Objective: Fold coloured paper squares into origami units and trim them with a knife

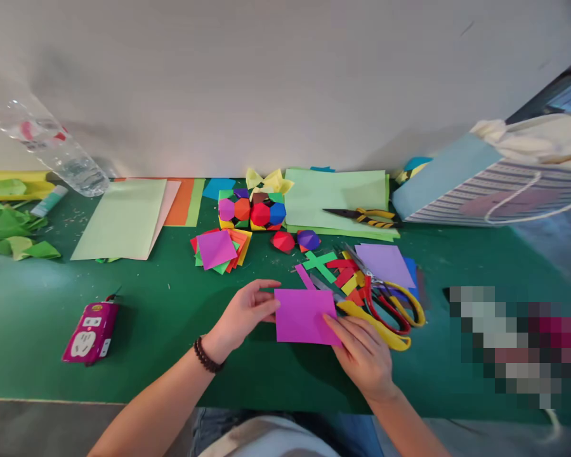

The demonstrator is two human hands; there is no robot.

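Between my two hands a magenta sheet of paper (299,317) is held up over the green table. My left hand (250,311) pinches its left edge between thumb and fingers. On the right side, my right hand (364,355) grips the lower right corner, fingers laid over the front. Just behind the sheet lie scissors with red and yellow handles (368,285), a yellow-handled tool (380,327) and cut paper strips (321,266). A stack of coloured paper squares (216,249) sits further left, near folded multicoloured paper shapes (252,211).
Pliers (361,216) rest on pale green sheets (309,190) by the wall. At the left are a plastic bottle (52,143), a glue stick (50,201) and a magenta box (91,333). A striped paper bag (457,184) stands at right, beyond a purple sheet (385,263).
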